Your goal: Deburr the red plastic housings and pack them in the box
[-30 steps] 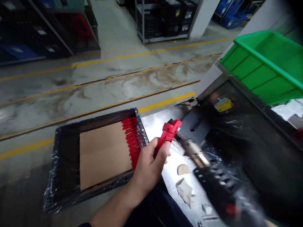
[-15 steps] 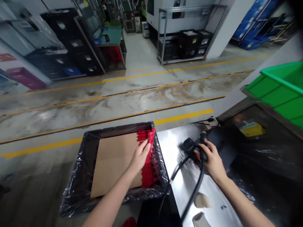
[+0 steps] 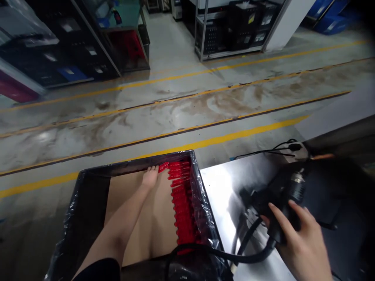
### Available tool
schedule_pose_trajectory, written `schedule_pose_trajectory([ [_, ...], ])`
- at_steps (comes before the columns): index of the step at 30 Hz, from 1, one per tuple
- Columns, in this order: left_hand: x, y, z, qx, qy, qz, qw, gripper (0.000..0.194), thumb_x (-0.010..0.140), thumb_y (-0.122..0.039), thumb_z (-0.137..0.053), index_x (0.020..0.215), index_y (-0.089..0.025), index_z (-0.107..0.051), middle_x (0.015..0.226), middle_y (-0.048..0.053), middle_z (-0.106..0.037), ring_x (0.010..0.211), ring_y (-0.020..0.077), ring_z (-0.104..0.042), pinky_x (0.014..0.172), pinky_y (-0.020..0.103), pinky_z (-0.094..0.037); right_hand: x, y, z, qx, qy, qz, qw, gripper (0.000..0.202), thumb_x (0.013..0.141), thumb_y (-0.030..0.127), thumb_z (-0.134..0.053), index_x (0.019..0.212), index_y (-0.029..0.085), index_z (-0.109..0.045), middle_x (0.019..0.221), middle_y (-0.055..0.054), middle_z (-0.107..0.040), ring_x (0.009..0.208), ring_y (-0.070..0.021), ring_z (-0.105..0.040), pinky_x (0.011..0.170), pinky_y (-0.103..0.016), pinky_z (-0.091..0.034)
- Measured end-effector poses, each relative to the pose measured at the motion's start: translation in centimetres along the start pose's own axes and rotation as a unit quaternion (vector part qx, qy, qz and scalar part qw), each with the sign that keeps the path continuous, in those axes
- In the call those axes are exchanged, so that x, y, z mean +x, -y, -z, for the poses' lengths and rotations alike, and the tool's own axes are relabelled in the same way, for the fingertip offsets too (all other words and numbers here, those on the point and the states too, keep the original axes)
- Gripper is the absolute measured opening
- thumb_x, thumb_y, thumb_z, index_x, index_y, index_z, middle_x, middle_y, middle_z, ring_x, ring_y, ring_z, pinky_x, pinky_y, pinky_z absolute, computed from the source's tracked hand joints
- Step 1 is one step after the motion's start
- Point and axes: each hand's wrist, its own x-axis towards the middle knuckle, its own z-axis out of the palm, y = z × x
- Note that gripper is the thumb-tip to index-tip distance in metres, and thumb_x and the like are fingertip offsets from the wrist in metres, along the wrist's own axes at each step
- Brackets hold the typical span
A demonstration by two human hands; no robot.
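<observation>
My left hand (image 3: 150,177) is inside a black crate (image 3: 84,207) lined with clear plastic, low over a brown cardboard sheet (image 3: 158,218). Its fingers close on the end of a red plastic part (image 3: 164,167), which lies beside a row of several similar red parts (image 3: 184,214) along the crate's right side. My right hand (image 3: 304,238) grips a black corded hand tool (image 3: 294,191) with a metal tip, over the bench to the right. The tool's thick black cable (image 3: 246,257) loops across the crate's near right corner. My left thumb is hidden.
A shiny metal bench top (image 3: 219,183) adjoins the crate on the right. A thin black cable (image 3: 263,152) lies at its far edge. Beyond the yellow floor line (image 3: 231,136) stand a metal rack (image 3: 202,35) with black bins and a green-topped table (image 3: 129,15).
My left hand has gone left and down with the red part, from above the row to the cardboard. My right hand and the tool have shifted right and nearer. The view has tilted down.
</observation>
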Motion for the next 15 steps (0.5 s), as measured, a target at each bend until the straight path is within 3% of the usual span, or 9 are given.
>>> schedule_pose_trajectory([
  [6, 2.5, -0.2, -2.5, 0.09, -0.002, 0.038, 0.995, 0.037, 0.099, -0.035, -0.066, 0.132, -0.018, -0.062, 0.135, 0.012, -0.063, 0.115, 0.0277, -0.065, 0.096, 0.05, -0.057, 0.9, 0.9, -0.2, 0.058, -0.048, -0.103, 0.992, 0.042, 0.096, 0.055, -0.062, 0.119, 0.022, -0.074, 0.156, -0.016, -0.044, 0.126, -0.0504, -0.057, 0.102, -0.068, -0.05],
  [12, 2.7, -0.2, -3.4, 0.104, -0.002, 0.098, 0.99, 0.039, 0.098, -0.035, -0.066, 0.132, -0.018, -0.061, 0.136, 0.012, -0.062, 0.117, 0.0286, -0.065, 0.097, 0.052, -0.057, 0.8, 1.5, -0.2, 0.115, -0.038, -0.083, 0.989, 0.033, 0.096, 0.045, -0.067, 0.12, 0.024, -0.073, 0.156, -0.01, -0.046, 0.13, -0.0446, -0.057, 0.108, -0.061, -0.048],
  [15, 2.7, -0.1, -3.4, 0.092, -0.005, 0.123, 0.988, 0.037, 0.098, -0.035, -0.066, 0.131, -0.017, -0.062, 0.135, 0.012, -0.063, 0.116, 0.028, -0.065, 0.097, 0.051, -0.057, 0.8, 1.2, -0.9, 0.123, -0.035, -0.077, 0.989, 0.031, 0.098, 0.041, -0.064, 0.123, 0.024, -0.071, 0.158, -0.011, -0.044, 0.132, -0.0449, -0.055, 0.11, -0.063, -0.045],
])
